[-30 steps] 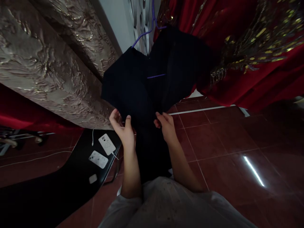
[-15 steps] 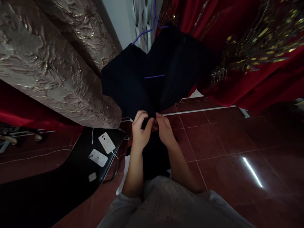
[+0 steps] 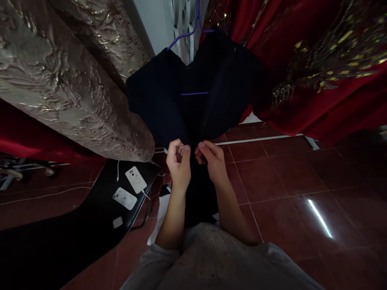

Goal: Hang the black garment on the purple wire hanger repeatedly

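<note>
A dark navy garment [image 3: 154,96] with an open V-shaped front hangs from a purple hanger [image 3: 184,35]. The hanger's lower bar shows across the opening. My left hand [image 3: 179,163] is at the lower end of the V, fingers curled and thumb bent in beside them. Opposite it, a small gap away, my right hand [image 3: 214,161] has its thumb and fingers drawn together in a pinch. Both are right in front of the dark cloth. Whether any fabric or small fastener is between the fingers cannot be made out.
Left, a black bench [image 3: 87,217] carries a white phone [image 3: 136,180] on a cable, a second phone [image 3: 124,198] and a small white case [image 3: 117,222]. Shiny beige fabric [image 3: 99,100] hangs above it. Red cloth [image 3: 326,112] with gold sequins hangs right, over a tiled floor [image 3: 278,169].
My hands have parted slightly from where they met at the garment's front. The right hand has shifted a little to the right. The garment hangs almost as before.
</note>
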Tool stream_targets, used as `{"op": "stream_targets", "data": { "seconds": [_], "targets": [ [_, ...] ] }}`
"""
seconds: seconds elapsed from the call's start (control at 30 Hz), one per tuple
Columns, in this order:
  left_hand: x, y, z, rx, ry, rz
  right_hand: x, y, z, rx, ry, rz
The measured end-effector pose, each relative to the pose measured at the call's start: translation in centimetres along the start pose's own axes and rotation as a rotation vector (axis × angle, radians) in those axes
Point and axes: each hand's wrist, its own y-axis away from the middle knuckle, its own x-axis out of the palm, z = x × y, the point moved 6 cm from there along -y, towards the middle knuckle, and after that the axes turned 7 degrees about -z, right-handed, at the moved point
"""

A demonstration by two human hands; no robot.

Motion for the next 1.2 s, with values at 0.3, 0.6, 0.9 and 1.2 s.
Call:
{"op": "stream_targets", "data": {
  "seconds": [0.3,0.6,0.9,1.2],
  "targets": [
    [0.7,-0.6,1.4,0.038,-0.237,0.269,0.0,-0.1,-0.4,0.023,0.094,0.033],
    [2.1,-0.8,4.9,0.11,-0.341,0.235,1.4,-7.6,8.4,-0.139,-0.026,-0.102],
    [2.9,-6.3,2.3,0.107,-0.464,0.565,4.2,-10.8,13.5,-0.295,-0.016,-0.009],
    [5.3,-15.0,-8.1,0.23,-0.059,0.295,4.1,-10.0,12.5,-0.372,0.194,0.026]
  ]
}}
